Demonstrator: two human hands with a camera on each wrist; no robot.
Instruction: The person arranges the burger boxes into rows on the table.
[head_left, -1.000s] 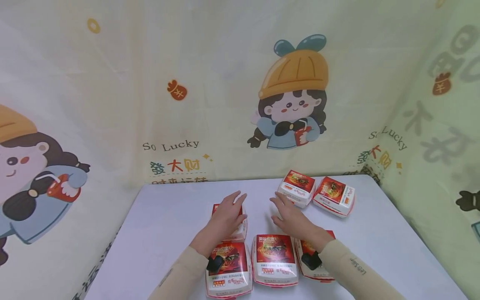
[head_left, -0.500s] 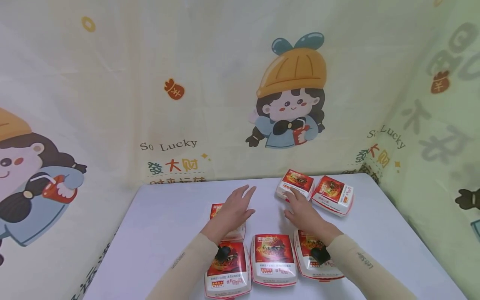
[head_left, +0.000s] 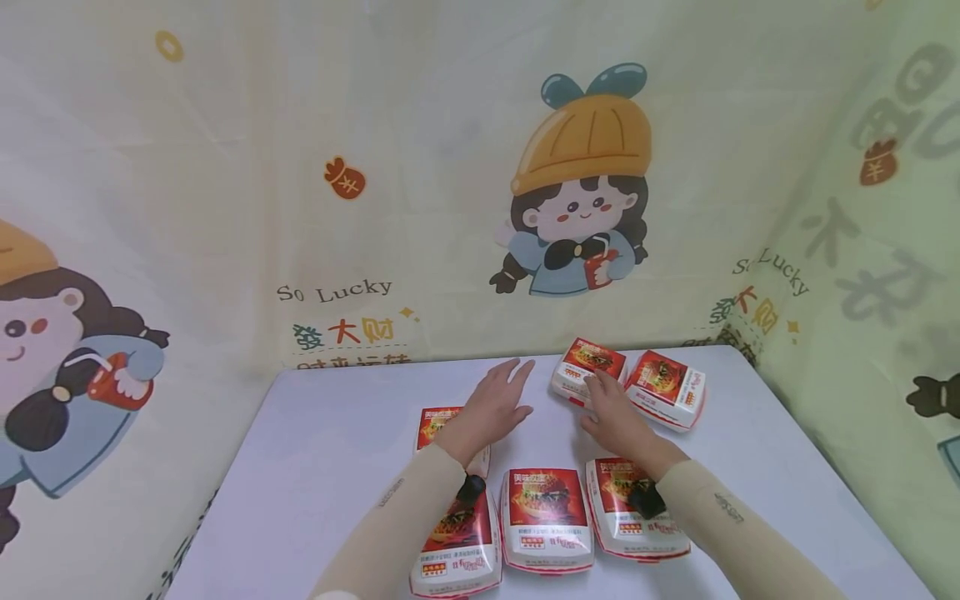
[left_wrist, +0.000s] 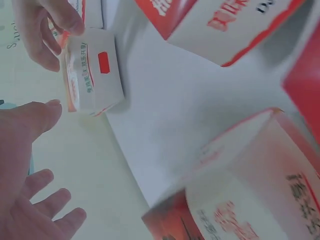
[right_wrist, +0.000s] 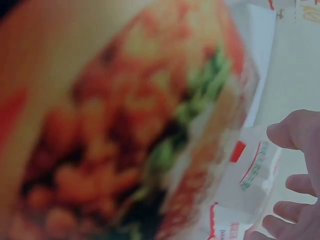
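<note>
Left hand (head_left: pixel 491 410): fingers spread wide, up over the table, wrist crossing in front of the left-side box (head_left: pixel 433 425)
Right hand (head_left: pixel 617 422): loose, thumb apart from the fingers, tips right by the near side of the rear box (head_left: pixel 591 358), can't tell if they touch tbh
Rear box's buddy: the tilted box (head_left: pixel 666 385), just beside it on the right
Front row: left-front box (head_left: pixel 459 550), middle box (head_left: pixel 547 517), right-front box (head_left: pixel 632 525)
Backdrop: cartoon-print cloth (head_left: pixel 435 217) behind the white table (head_left: pixel 315 475)
</note>
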